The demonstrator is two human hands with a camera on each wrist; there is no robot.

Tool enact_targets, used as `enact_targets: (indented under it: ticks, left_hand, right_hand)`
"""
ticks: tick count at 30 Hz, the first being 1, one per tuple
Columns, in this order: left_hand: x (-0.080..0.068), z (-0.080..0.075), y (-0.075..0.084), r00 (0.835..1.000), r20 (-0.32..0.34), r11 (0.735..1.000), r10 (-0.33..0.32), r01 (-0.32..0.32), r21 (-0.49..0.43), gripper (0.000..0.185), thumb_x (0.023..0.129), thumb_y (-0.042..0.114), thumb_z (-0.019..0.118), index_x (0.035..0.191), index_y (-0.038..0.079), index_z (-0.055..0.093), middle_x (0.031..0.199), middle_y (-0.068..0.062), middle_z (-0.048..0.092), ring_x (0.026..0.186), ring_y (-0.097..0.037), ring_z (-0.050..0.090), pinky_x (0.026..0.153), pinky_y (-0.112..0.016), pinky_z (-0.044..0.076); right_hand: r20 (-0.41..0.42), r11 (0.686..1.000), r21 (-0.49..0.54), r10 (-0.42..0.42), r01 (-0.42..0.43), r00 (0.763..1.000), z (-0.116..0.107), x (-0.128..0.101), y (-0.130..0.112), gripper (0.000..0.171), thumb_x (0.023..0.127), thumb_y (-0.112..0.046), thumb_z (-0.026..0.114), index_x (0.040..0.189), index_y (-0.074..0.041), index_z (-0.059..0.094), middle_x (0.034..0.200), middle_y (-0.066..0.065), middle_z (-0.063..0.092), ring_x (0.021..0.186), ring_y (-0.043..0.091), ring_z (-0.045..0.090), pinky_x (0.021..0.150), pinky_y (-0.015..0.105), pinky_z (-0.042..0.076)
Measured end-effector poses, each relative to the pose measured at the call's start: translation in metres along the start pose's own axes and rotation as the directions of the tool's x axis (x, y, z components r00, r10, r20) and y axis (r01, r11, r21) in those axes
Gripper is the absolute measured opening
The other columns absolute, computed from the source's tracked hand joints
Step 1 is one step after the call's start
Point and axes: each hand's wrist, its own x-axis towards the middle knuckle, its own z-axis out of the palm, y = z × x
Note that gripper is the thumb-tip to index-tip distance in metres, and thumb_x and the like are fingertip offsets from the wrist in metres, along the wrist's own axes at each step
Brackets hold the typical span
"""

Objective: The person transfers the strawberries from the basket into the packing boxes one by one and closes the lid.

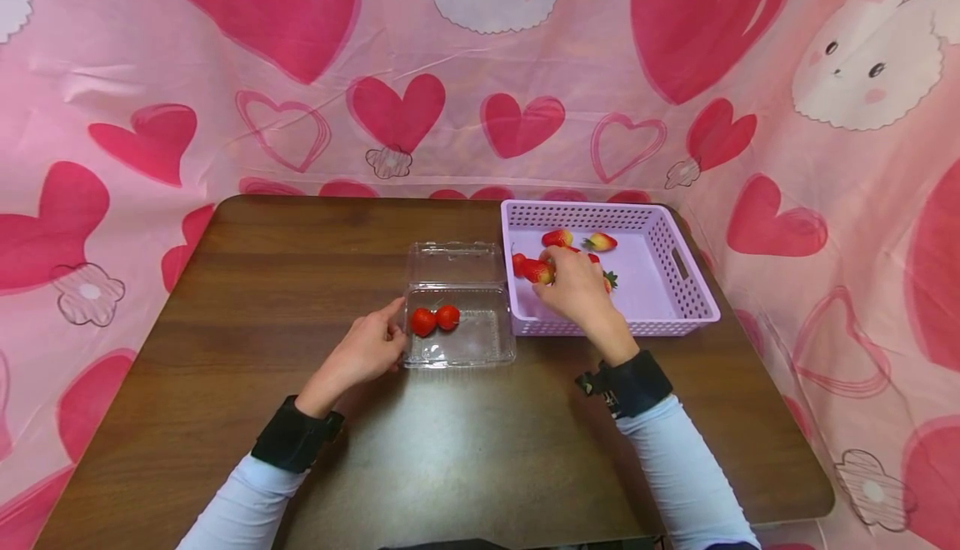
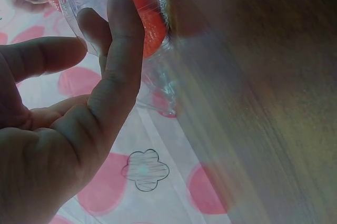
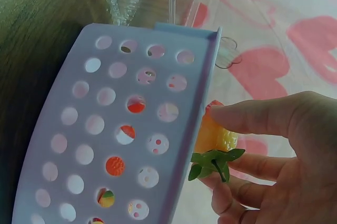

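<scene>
A strawberry point(image 3: 215, 139), red at the tip and yellowish near its green leaf cap, is pinched between the thumb and fingers of the right hand point(image 1: 576, 285), held over the left part of the lilac perforated basket point(image 1: 678, 300). In the right wrist view the berry sits just beside the basket's corner wall. More strawberries point(image 1: 599, 242) lie in the basket, towards its far left; how many are hidden under the hand cannot be told.

Just left of the basket, touching or nearly touching it, stands a clear plastic clamshell box point(image 1: 480, 342) with its lid point(image 1: 454, 262) folded open towards the far side. Two red strawberries point(image 1: 434, 318) lie side by side in its left half.

The left hand point(image 1: 365, 352) rests on the bench point(image 1: 225, 300) at the box's near left corner, its fingers fairly straight against the clear wall; the left wrist view is blurred, so the grip looks more like a steadying touch than a firm hold.

Both wrists carry black bands over pale blue sleeves. A pink cloth point(image 1: 225, 75) printed with hearts and rabbits hangs behind and beside the dark wooden bench.
</scene>
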Motion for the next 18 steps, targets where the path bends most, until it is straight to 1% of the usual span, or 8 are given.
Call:
enact_targets:
  ticks: [3,7,14,18]
  left_hand:
    - [0.000,0.000,0.000,1.000,-0.002,1.000,0.007,-0.007,0.001,0.070,0.100,0.005,0.058,0.164,-0.002,0.030,0.079,-0.010,0.059,0.059,-0.022,0.059,0.055,-0.032,0.046]
    - [0.000,0.000,0.000,1.000,-0.002,1.000,0.014,-0.014,0.005,0.070,0.100,0.005,0.058,0.163,-0.003,0.030,0.079,-0.009,0.059,0.059,-0.022,0.059,0.054,-0.031,0.046]
    - [0.001,0.000,-0.002,1.000,0.000,1.000,0.012,-0.012,0.007,0.069,0.101,0.006,0.059,0.163,-0.003,0.030,0.079,-0.009,0.060,0.059,-0.022,0.058,0.054,-0.031,0.045]
    - [0.001,0.000,-0.001,1.000,0.003,1.000,0.006,-0.006,0.007,0.069,0.101,0.006,0.059,0.163,-0.003,0.030,0.079,-0.009,0.059,0.059,-0.022,0.058,0.054,-0.031,0.045]
  right_hand:
    - [0.005,1.000,0.004,-0.001,0.000,1.000,0.000,0.000,-0.002,0.049,0.086,-0.019,0.083,0.128,0.000,0.066,0.122,0.020,0.070,0.115,0.043,0.057,0.098,0.060,0.036]
    - [-0.006,1.000,-0.002,-0.024,0.024,1.000,0.001,-0.002,-0.006,0.049,0.085,-0.020,0.083,0.127,0.000,0.067,0.122,0.021,0.069,0.116,0.043,0.057,0.095,0.060,0.035]
    - [-0.060,0.997,-0.015,-0.080,0.079,0.995,0.004,-0.003,-0.012,0.047,0.084,-0.020,0.082,0.125,-0.001,0.069,0.119,0.021,0.071,0.115,0.042,0.061,0.090,0.060,0.038]
    - [-0.057,0.995,-0.006,-0.095,0.095,0.994,0.005,-0.004,-0.016,0.048,0.084,-0.022,0.083,0.126,-0.003,0.069,0.119,0.019,0.071,0.114,0.041,0.060,0.087,0.059,0.039]
